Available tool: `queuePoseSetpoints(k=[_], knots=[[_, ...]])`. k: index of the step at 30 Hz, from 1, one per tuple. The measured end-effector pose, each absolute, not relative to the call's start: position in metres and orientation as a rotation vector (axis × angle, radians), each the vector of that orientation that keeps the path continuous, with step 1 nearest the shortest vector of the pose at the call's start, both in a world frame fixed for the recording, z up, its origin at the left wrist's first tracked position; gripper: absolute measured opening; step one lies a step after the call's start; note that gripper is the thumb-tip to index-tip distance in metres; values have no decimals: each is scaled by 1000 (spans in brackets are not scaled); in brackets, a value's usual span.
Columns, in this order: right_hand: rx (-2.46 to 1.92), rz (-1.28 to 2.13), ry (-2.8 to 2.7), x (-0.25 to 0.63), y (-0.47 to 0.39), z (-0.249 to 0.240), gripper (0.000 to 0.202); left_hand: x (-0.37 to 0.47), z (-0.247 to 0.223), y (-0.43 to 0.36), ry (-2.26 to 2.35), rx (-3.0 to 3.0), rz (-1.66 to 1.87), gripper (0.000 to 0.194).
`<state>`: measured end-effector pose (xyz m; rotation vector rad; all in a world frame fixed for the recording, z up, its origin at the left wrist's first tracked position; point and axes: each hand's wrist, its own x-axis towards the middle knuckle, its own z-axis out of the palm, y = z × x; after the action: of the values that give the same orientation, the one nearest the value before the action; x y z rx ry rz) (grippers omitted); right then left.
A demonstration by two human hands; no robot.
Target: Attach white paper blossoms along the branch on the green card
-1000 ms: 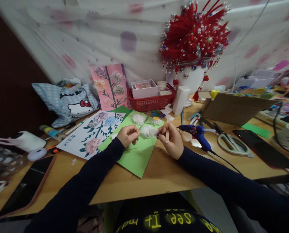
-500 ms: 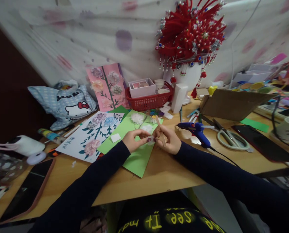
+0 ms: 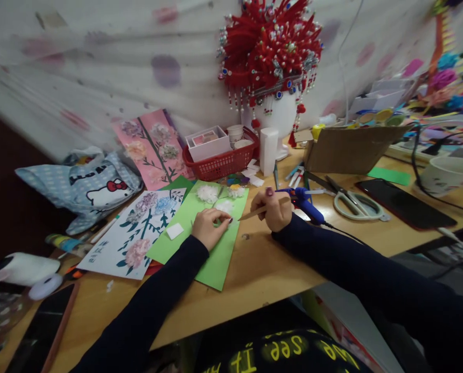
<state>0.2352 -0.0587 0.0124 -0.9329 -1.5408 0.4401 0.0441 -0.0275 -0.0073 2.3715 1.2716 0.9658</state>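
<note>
My right hand [image 3: 275,210] is closed around a flat wooden stick [image 3: 251,213], its tip pointing left towards the green card [image 3: 219,269]. This hand is just in front of the blue glue gun [image 3: 311,210], which it partly hides. Over the card, my left hand [image 3: 210,228] has thumb and fingertips pinched together; whatever is between them is too small to make out. White ruffled flowers [image 3: 207,194] lie on the card beyond it, one with a yellow middle [image 3: 237,190]. A white paper square [image 3: 174,231] rests on the card left of my left hand.
Scissors [image 3: 358,206] and a phone [image 3: 406,203] lie at the right. A red basket [image 3: 221,167], a white block [image 3: 268,150] and a beaded red headdress [image 3: 272,57] stand behind. Flower pictures [image 3: 138,235] and a blue bag [image 3: 83,189] are at the left.
My hands were together over the card with a small pale piece between them. My right hand has moved right with the stick, towards the glue gun. The view has shifted right.
</note>
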Motion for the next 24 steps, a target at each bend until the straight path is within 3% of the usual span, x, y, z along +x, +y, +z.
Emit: queuePoseSetpoints(k=[7,14,18,24], knots=[[-948,198,-1887,233,-51,5,57,49,-11,-18,1290,2272,1042,7],[-998,188,-1937,231,-45,3,55,29,2,-20,1373,2363,1046,19],[-981,229,-1952,231,-45,1,53,5,6,-27,1421,2558,842,24],[-955,190,-1989,229,-44,0,49,1,1,-39,1503,2631,381,57]])
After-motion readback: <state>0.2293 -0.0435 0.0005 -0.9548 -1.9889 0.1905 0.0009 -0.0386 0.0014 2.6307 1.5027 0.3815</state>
